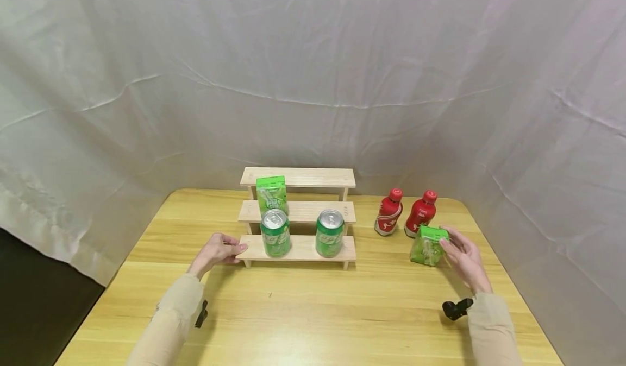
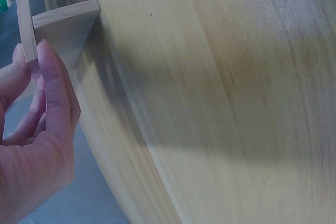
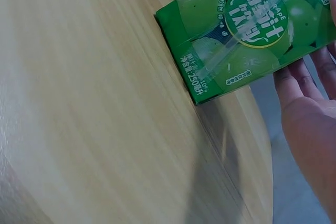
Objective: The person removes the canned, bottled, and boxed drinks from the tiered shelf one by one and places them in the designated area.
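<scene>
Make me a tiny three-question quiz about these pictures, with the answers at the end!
1. How many green cans stand on the lowest shelf of the wooden rack?
2. True or false: both red bottles are on the wooden rack.
3. What does the right grip hold?

Key:
1. Two.
2. False; they are on the table.
3. A green juice box.

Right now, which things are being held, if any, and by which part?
The left hand pinches the wooden rack by the left end of its lowest shelf; the right hand holds a green carton near its top.
</scene>
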Demonstrator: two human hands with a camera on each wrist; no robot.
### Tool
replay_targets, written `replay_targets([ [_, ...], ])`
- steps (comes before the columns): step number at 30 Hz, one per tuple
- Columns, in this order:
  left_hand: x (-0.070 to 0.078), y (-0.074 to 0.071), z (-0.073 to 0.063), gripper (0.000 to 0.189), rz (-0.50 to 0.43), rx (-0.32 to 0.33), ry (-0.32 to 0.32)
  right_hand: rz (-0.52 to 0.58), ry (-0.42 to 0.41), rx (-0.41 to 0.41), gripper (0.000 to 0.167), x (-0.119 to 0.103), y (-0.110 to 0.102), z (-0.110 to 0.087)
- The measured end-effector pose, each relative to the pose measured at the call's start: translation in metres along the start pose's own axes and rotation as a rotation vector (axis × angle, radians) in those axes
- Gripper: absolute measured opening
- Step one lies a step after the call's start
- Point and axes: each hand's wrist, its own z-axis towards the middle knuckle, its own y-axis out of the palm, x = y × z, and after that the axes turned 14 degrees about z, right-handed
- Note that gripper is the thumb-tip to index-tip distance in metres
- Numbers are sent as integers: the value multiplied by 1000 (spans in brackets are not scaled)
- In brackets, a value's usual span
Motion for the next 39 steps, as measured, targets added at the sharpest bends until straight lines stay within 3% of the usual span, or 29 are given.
replay_targets([
  [13,-3,-3,2,52,3,-3,4,-30,46,4,39,-6,3,3],
  [16,-3,-3,2,52,6,-2,5,-110,65,2,35,-11,4,5],
  [19,-3,-3,1,52,9,-1,5,-285,96,15,35,-19,8,8],
  [21,-2,-3,1,51,12,-1,3,-415,103,24,46,-23,11,10],
  [24,-2,-3,1,50,13,-5,0,-551,67,30,57,-27,17,13],
  [31,-2,-2,2,50,11,-4,-10,-681,-89,92,48,-36,42,22],
  [39,-2,-2,1,48,7,-9,3,-628,-148,83,47,-55,75,34],
])
